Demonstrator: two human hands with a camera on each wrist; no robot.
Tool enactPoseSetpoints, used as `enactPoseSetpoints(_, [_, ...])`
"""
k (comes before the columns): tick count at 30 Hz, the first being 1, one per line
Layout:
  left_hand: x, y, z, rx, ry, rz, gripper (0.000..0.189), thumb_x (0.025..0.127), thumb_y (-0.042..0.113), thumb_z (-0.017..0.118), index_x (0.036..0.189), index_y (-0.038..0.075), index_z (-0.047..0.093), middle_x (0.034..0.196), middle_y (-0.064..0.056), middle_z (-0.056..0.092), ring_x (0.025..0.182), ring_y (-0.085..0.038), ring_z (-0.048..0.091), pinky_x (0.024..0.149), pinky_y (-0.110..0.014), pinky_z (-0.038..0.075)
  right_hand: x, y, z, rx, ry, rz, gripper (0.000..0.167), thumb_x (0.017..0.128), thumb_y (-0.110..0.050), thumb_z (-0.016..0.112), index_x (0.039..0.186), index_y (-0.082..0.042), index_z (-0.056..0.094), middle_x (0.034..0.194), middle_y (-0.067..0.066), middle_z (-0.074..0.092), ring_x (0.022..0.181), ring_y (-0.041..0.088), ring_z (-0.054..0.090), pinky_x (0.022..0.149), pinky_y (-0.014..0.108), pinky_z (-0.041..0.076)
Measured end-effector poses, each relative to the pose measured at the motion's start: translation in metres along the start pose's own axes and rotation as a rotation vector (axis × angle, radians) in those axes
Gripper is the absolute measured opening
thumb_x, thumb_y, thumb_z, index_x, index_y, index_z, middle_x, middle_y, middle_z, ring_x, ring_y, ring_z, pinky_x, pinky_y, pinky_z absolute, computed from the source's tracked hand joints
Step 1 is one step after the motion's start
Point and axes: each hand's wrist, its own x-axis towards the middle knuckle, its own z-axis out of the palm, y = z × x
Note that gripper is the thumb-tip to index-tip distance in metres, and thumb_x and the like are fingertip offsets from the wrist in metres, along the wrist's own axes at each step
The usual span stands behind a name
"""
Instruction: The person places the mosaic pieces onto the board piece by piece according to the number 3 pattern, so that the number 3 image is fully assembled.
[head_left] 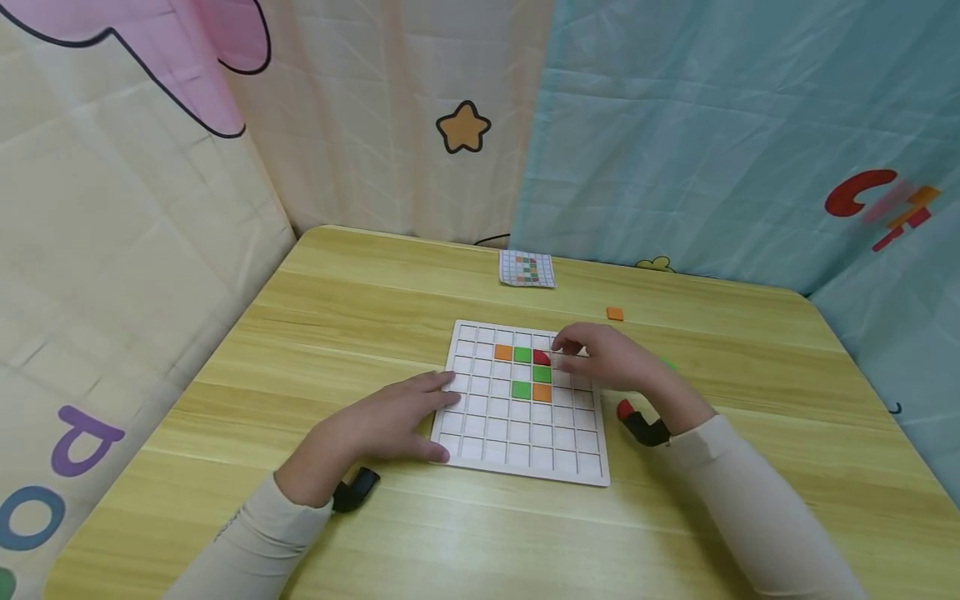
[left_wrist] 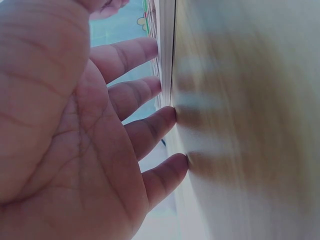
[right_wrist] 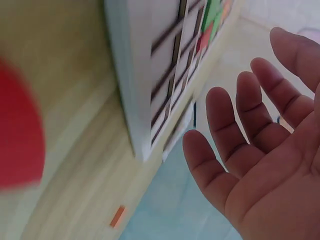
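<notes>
A white grid board (head_left: 487,451) lies on the wooden table. Toward its upper middle sit a red piece with a curved edge (head_left: 541,357), green tiles (head_left: 522,355) and orange tiles (head_left: 503,352) in separate squares. My left hand (head_left: 386,419) has its fingers spread, with fingertips and thumb at the board's left edge; in the left wrist view the fingertips (left_wrist: 167,117) meet the side of the board. Over the board's upper right part is my right hand (head_left: 611,357), close beside the red piece. Seen from the right wrist, its fingers (right_wrist: 220,117) are loosely bent and hold nothing.
Behind the board lies a printed pattern card (head_left: 527,269). One loose orange tile (head_left: 615,314) is to its right. Part of a green piece (head_left: 668,364) shows behind my right wrist, and something red (head_left: 625,409) beside the black wrist camera (head_left: 647,430). Curtains hang behind the table.
</notes>
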Motion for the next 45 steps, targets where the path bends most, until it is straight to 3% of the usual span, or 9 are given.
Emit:
enactPoseSetpoints(9, [0.000, 0.000, -0.001, 0.000, -0.008, -0.005, 0.077, 0.084, 0.043, 0.078, 0.148, 0.013, 0.048, 0.162, -0.005, 0.025, 0.149, -0.026, 0.020, 0.117, -0.044, 0.024, -0.025, 0.042, -0.027, 0.072, 0.087, 0.037, 0.025, 0.098, -0.014, 0.064, 0.120, -0.003, 0.063, 0.112, 0.009, 0.062, 0.106, 0.027, 0.055, 0.096, 0.051, 0.046])
enactPoseSetpoints(21, [-0.002, 0.001, -0.002, -0.003, -0.004, 0.008, 0.078, 0.083, 0.043, 0.078, 0.148, 0.011, 0.048, 0.162, -0.007, 0.025, 0.149, -0.027, 0.020, 0.117, -0.044, 0.024, -0.057, 0.098, -0.039, 0.154, 0.118, 0.221, 0.036, 0.101, -0.026, 0.059, 0.128, -0.001, 0.057, 0.123, 0.018, 0.056, 0.117, 0.036, 0.051, 0.094, 0.052, 0.045])
enactPoseSetpoints(27, [-0.002, 0.001, -0.002, -0.002, -0.001, 0.009, 0.078, 0.083, 0.042, 0.079, 0.148, 0.011, 0.048, 0.162, -0.007, 0.025, 0.149, -0.028, 0.020, 0.116, -0.044, 0.025, -0.069, 0.111, -0.041, 0.226, 0.074, 0.251, 0.041, 0.102, -0.027, 0.059, 0.132, 0.000, 0.053, 0.124, 0.017, 0.053, 0.111, 0.031, 0.048, 0.089, 0.042, 0.045])
enactPoseSetpoints(32, [0.000, 0.001, -0.001, 0.001, 0.000, 0.012, 0.078, 0.084, 0.043, 0.078, 0.149, 0.012, 0.048, 0.162, -0.006, 0.025, 0.149, -0.027, 0.020, 0.116, -0.044, 0.025, -0.075, 0.118, -0.043, 0.255, 0.058, 0.251, 0.045, 0.102, -0.027, 0.058, 0.134, 0.003, 0.050, 0.127, 0.020, 0.054, 0.112, 0.031, 0.050, 0.090, 0.041, 0.045])
enactPoseSetpoints(45, [0.001, 0.001, -0.001, 0.005, -0.004, 0.005, 0.078, 0.083, 0.043, 0.079, 0.148, 0.012, 0.048, 0.162, -0.006, 0.026, 0.148, -0.027, 0.021, 0.116, -0.044, 0.025, -0.080, 0.132, -0.041, 0.296, 0.049, 0.260, 0.039, 0.102, -0.019, 0.058, 0.131, 0.004, 0.051, 0.124, 0.018, 0.055, 0.108, 0.027, 0.049, 0.083, 0.023, 0.046])
